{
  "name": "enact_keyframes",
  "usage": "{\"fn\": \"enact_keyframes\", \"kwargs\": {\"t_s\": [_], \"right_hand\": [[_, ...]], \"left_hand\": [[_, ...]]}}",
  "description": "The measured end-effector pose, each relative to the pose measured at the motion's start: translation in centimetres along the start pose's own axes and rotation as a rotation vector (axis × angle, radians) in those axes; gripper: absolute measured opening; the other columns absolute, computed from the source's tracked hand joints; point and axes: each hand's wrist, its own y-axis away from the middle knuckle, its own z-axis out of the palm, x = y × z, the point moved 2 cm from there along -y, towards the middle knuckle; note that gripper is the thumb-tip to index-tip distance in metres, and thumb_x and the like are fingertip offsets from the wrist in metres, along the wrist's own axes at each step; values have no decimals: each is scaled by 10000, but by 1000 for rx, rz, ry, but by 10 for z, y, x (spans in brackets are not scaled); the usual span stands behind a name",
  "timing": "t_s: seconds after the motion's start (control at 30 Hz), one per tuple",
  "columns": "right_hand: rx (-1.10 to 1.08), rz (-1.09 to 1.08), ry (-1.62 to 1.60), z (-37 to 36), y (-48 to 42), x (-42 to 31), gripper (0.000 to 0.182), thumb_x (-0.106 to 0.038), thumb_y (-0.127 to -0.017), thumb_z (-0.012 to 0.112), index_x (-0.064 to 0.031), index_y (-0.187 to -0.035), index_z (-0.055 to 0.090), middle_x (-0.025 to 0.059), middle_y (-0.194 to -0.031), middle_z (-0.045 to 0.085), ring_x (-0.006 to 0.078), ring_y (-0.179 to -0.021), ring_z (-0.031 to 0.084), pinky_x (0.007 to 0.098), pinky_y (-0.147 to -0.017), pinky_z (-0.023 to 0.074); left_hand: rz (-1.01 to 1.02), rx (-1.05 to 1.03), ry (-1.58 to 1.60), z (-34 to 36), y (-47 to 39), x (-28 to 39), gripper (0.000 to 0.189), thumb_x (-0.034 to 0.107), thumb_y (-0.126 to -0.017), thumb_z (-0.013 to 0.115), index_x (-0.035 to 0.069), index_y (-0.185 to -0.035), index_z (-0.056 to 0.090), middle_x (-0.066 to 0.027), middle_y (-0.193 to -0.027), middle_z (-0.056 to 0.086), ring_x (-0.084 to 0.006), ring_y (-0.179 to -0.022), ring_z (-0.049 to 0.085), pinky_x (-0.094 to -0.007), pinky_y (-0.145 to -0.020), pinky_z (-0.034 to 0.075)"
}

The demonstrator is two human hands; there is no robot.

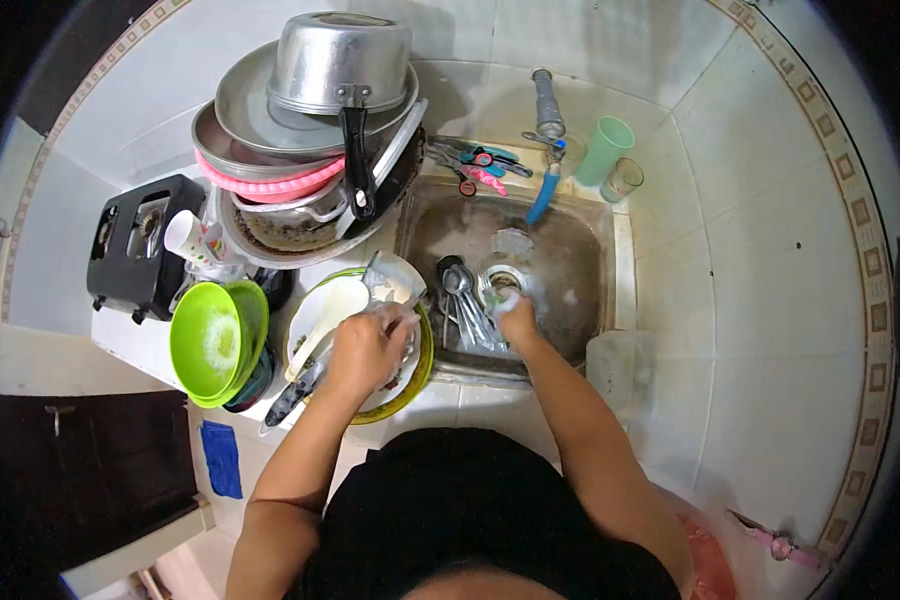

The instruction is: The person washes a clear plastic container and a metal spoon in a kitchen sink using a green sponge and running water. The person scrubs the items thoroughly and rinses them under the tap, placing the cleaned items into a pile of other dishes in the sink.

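Observation:
In the sink basin [570,247] my right hand [520,324] is closed around a sudsy green-and-white scrubbing sponge [501,302]. A metal fork [485,280] pokes out beside it near the drain, its handle hidden. Just left of that hand, several metal spoons [461,289] lie bunched on the basin floor. My left hand [369,349] is curled over a white plate [415,352] stacked with other dishes; whether its fingers grip anything is hidden. Around it lie a cream rice paddle [330,322], a black-handled utensil [292,397] and a metal utensil's wide blade [391,276].
Stacked pots and pans topped by a saucepan [345,64] rise at back left. Green bowls [214,341] and a portable gas stove [142,244] stand left. Scissors [469,180] lie behind the sink, by the blue-spouted tap [546,196] and a green tumbler [606,150].

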Motion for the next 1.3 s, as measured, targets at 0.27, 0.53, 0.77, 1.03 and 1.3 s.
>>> {"fn": "enact_keyframes", "kwargs": {"t_s": [0.27,0.53,0.77,1.03,1.3], "right_hand": [[-219,137,-943,-46,53,-101,475,50,-735,631,1,-1183,480,70,-886,611,142,-774,584,275,-664,475],[275,-479,-176,-61,105,-147,328,-66,-749,657,8,-1044,535,157,-1117,465,271,-1035,466,362,-883,397],[507,-663,123,-76,94,-118,293,-86,-766,604,-24,-1050,569,224,-1070,556,382,-1024,520,447,-867,400],[384,-938,55,-60,102,-135,242,-60,-695,633,-43,-936,626,192,-981,576,371,-1012,507,416,-863,424],[370,-200,-1020,-103,36,-89,198,-127,-831,562,-59,-1017,561,104,-864,565,254,-804,557,378,-718,472]], "left_hand": [[328,-113,41,81,-9,5,273,102,-891,479,-5,-1125,570,-183,-866,625,-141,-709,591,-287,-636,483],[9,-384,599,132,-26,31,206,95,-868,447,-8,-1007,559,-172,-778,612,-233,-689,597,-368,-632,488],[322,-373,276,121,-7,50,123,49,-797,461,-17,-851,550,-243,-757,586,-406,-729,585,-444,-651,460],[218,-321,494,124,-5,36,182,94,-918,427,11,-873,582,-17,-669,540,-124,-556,500,-261,-520,409],[-99,-489,970,128,7,35,195,71,-903,425,7,-978,594,-18,-622,502,-96,-485,407,-223,-426,313]]}}
